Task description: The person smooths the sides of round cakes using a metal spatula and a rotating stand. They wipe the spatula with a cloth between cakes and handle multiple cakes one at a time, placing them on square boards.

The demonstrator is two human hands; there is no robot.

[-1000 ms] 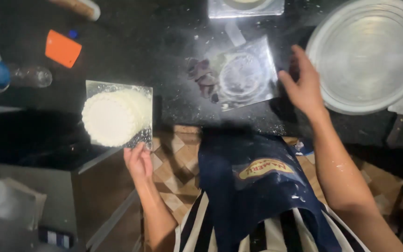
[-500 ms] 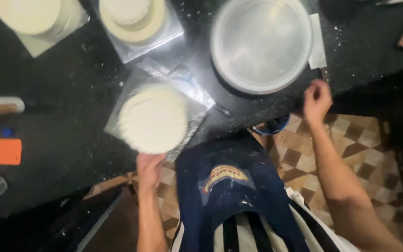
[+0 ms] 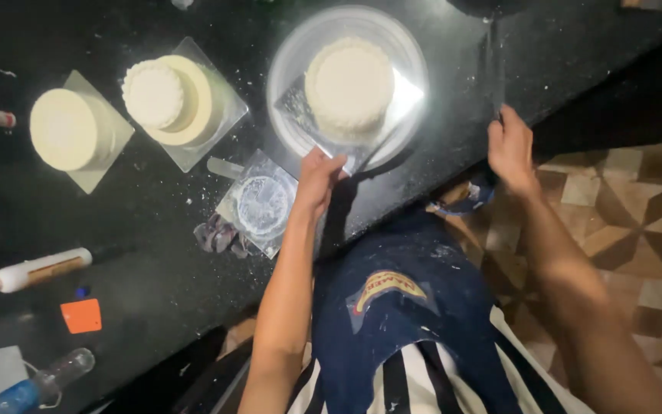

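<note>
A round white cake (image 3: 349, 83) on a clear square board (image 3: 404, 100) rests on a round turntable (image 3: 289, 69) on the black counter. My left hand (image 3: 317, 180) grips the board's near corner at the turntable's front edge. My right hand (image 3: 512, 147) rests on the counter's edge to the right, fingers curled, holding nothing that I can see.
A two-tier pale cake (image 3: 170, 96) and a single pale cake (image 3: 70, 129) sit on square boards at the left. An empty clear board (image 3: 262, 203) lies near the left hand. A squeeze bottle (image 3: 36, 270), an orange scraper (image 3: 81, 315) and a blue-capped bottle (image 3: 40, 383) lie further left.
My left hand carried the white cake on its board from the counter onto the turntable. My right hand moved from the far counter to its near edge. The view shifted a lot.
</note>
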